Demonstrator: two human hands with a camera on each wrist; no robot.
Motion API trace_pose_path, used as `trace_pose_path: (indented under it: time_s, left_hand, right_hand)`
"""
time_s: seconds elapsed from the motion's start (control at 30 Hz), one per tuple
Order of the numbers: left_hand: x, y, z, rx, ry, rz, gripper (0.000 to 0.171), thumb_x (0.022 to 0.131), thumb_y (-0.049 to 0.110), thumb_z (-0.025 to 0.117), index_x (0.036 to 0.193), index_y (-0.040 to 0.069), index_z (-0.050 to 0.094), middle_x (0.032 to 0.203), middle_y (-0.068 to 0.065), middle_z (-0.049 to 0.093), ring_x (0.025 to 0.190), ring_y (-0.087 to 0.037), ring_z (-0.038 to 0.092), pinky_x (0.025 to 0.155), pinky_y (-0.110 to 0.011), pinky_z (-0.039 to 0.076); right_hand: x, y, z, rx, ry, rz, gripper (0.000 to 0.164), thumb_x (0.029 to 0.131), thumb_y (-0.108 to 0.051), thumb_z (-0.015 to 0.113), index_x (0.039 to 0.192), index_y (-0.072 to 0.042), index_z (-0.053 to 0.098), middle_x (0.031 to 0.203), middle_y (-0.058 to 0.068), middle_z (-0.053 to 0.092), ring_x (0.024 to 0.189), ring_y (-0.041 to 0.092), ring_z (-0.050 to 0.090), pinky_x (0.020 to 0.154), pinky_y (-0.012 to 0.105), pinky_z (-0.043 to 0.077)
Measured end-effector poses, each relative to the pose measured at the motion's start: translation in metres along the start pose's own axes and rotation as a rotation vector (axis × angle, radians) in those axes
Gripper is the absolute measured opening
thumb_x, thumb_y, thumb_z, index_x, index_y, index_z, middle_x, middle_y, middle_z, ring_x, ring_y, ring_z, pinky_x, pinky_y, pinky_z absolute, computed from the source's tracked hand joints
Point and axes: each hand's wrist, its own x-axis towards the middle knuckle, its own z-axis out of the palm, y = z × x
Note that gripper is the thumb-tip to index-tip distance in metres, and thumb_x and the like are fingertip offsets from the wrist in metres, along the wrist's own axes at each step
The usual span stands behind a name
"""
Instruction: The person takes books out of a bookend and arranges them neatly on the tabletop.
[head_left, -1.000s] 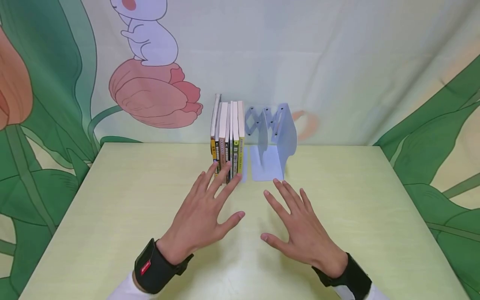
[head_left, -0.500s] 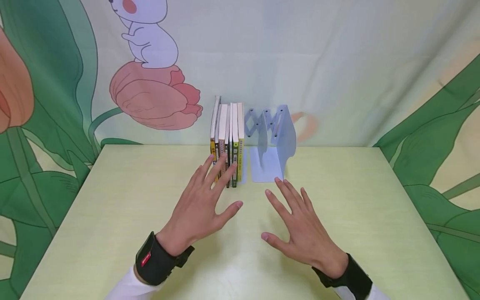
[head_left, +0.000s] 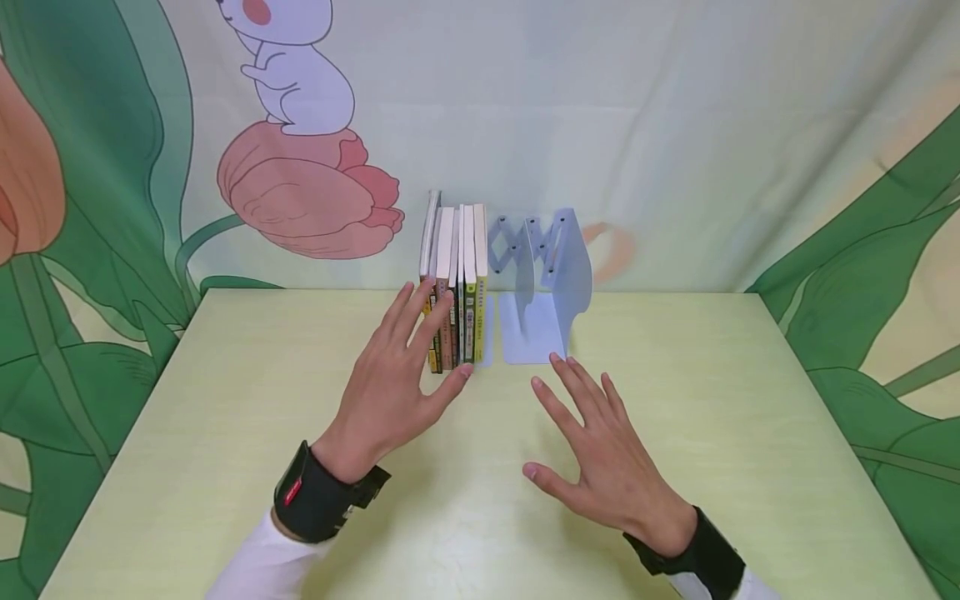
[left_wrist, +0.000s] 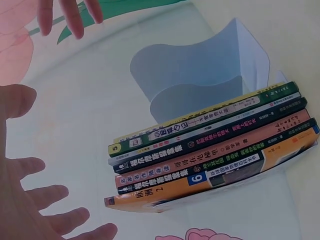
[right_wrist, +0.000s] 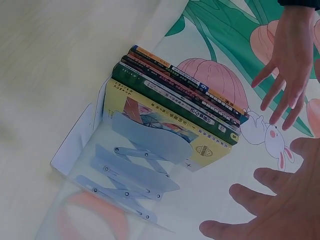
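Note:
A row of several upright books (head_left: 460, 250) stands at the back middle of the table, spines facing me. Directly to their right is a light blue expandable bookend rack (head_left: 546, 308) with accordion links, its right part holding no books. My left hand (head_left: 386, 392) hovers in front of the books with fingers spread, its fingertips overlapping the left spines in the head view. In the left wrist view a gap shows between those fingers and the orange book (left_wrist: 145, 199) at the row's end. My right hand (head_left: 607, 450), fingers spread, is held in front of the rack and grips nothing.
The pale yellow table (head_left: 247, 400) reaches back to a printed cloth (head_left: 675, 150) with a rabbit and flowers, which hangs close behind the books. Each wrist wears a black band (head_left: 318, 500).
My left hand has moved forward and slightly left, from before the middle of the spines to the left end of the row. The right hand has barely moved.

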Motion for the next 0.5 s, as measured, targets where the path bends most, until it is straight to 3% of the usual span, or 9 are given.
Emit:
trace_pose_path:
  time_s: [0.5]
  left_hand:
    - [0.018, -0.012, 0.0, -0.063, 0.071, -0.123, 0.075, 0.093, 0.038, 0.063, 0.154, 0.014, 0.029, 0.162, -0.007, 0.027, 0.146, -0.026, 0.034, 0.094, -0.051, 0.051]
  right_hand:
    - [0.002, -0.002, -0.002, -0.005, 0.002, 0.009, 0.084, 0.089, -0.063, 0.054, 0.158, -0.027, 0.022, 0.167, 0.002, 0.011, 0.153, 0.025, 0.013, 0.118, 0.062, 0.014]
